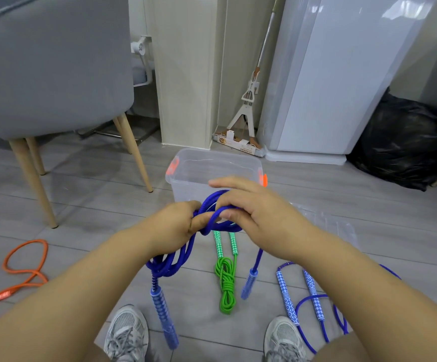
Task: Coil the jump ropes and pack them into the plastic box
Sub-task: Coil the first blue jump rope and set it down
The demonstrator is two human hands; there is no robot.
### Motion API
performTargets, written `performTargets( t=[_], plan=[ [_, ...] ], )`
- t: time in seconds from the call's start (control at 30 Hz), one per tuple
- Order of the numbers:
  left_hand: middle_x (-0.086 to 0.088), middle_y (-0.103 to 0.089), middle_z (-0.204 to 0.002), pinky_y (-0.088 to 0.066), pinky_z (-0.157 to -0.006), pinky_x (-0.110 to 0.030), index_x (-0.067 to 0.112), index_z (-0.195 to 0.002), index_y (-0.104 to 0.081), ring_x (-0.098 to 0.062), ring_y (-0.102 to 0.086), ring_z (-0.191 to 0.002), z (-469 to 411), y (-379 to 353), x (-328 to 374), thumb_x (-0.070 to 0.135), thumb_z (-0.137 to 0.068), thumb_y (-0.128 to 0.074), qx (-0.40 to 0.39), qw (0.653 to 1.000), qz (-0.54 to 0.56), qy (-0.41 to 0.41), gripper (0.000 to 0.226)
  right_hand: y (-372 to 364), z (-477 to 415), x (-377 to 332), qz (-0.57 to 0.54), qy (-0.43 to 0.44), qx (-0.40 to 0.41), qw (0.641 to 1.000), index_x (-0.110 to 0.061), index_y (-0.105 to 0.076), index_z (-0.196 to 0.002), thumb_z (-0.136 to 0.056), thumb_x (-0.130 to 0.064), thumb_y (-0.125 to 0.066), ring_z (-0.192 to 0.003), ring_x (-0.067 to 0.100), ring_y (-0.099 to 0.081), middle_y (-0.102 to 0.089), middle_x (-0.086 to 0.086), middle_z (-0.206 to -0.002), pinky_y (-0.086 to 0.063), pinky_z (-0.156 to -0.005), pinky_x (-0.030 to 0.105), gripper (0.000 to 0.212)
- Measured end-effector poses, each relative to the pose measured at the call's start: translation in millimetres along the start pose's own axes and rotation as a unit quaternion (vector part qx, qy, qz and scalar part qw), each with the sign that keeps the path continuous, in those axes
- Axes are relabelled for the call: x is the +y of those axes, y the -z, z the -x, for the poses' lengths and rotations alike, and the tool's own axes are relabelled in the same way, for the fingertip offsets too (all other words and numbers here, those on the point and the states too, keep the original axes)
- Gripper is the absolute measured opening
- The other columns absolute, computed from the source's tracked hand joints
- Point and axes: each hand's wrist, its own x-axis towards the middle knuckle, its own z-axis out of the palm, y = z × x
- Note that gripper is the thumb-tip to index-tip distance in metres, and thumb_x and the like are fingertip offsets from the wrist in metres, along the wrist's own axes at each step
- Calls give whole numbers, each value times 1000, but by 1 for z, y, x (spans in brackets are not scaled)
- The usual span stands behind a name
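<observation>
Both hands hold a blue jump rope (178, 259) in the air in front of a clear plastic box (199, 176) with orange latches. My left hand (178, 226) grips the gathered loops. My right hand (248, 205) has a strand looped around its fingers, index finger stretched out. Two blue handles (164, 314) hang down from the bundle. On the floor lie a coiled green rope (226, 280), a second blue rope (314, 299) with patterned handles at the right, and an orange rope (27, 267) at the left.
A grey chair (53, 74) with wooden legs stands at the left. A mop (248, 105), a white appliance (342, 82) and a black bag (405, 142) stand behind the box. A clear lid (329, 223) lies right of the box. My shoes (127, 333) are at the bottom.
</observation>
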Motion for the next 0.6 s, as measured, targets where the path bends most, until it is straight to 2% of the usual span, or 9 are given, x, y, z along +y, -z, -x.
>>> performTargets(
  t=[0.07, 0.13, 0.17, 0.23, 0.3, 0.4, 0.47, 0.5, 0.6],
  plan=[
    [1, -49, -66, -39, -59, -27, 21, -78, -48, -13, -42, -58, 2, 0, 1, 52, -94, -33, -2, 1000, 1, -15, 37, 1, -3, 1, -4, -14, -30, 999, -17, -61, -110, -97, -19, -43, -115, 7, -45, -52, -8, -133, -35, -91, 11, 22],
    [-1, -52, -68, -43, -64, -31, 21, -77, -48, -13, -44, -59, 3, 0, -1, 52, -95, -31, 1, 999, 19, -26, 40, 1, -6, 5, 12, -40, -45, 998, -18, -60, -112, -98, -22, -41, -103, 15, -51, -62, -3, -115, -42, -89, 29, 24],
    [-2, -54, -69, -45, -66, -32, 21, -77, -49, -13, -45, -60, 5, 1, -1, 60, -92, -30, 1, 999, 29, -30, 46, 0, -6, 7, 22, -49, -41, 998, -18, -60, -109, -98, -24, -41, -97, 16, -51, -63, -2, -106, -43, -85, 34, 23],
    [-1, -56, -70, -46, -67, -34, 22, -80, -52, -13, -48, -61, 5, 2, 0, 80, -74, -32, -9, 999, 29, -28, 61, 0, -5, 11, 27, -61, -28, 997, -19, -59, -102, -97, -26, -42, -88, 17, -51, -62, -1, -95, -44, -80, 38, 19],
    [1, -58, -72, -47, -65, -33, 24, -84, -53, -14, -51, -62, 6, 0, 3, 82, -64, -51, -25, 1000, 1, -8, 62, -2, -5, 11, 41, -60, -21, 997, -21, -58, -100, -97, -27, -42, -85, 16, -50, -61, -3, -92, -45, -77, 37, 18],
    [4, -62, -78, -51, -67, -33, 26, -89, -53, -15, -58, -69, 3, -6, 8, 63, -64, -71, -19, 993, -110, 23, 48, -6, -8, 4, 96, -49, -33, 994, -21, -56, -106, -98, -30, -39, -88, 18, -50, -59, -3, -95, -43, -76, 34, 21],
    [4, -59, -75, -49, -62, -30, 24, -88, -51, -16, -56, -69, 2, -10, 12, 44, -72, -70, -8, 984, -176, 18, 32, -9, -11, 2, 121, -35, -26, 992, -20, -55, -110, -98, -32, -37, -91, 20, -52, -61, 0, -99, -42, -74, 33, 24],
    [4, -54, -70, -44, -56, -27, 24, -81, -48, -16, -52, -63, 3, -12, 15, 34, -75, -66, -5, 982, -187, 12, 21, -10, -12, 2, 118, -36, -21, 992, -20, -55, -109, -98, -32, -38, -91, 20, -52, -61, 1, -99, -41, -73, 32, 24],
    [2, -44, -61, -32, -47, -25, 21, -66, -37, -15, -40, -52, 3, -17, 20, 22, -75, -59, -22, 985, -172, 2, 23, -10, -17, 8, 59, -49, -2, 997, -17, -62, -101, -95, -32, -47, -86, 18, -51, -62, 2, -94, -43, -77, 32, 22]
  ],
)
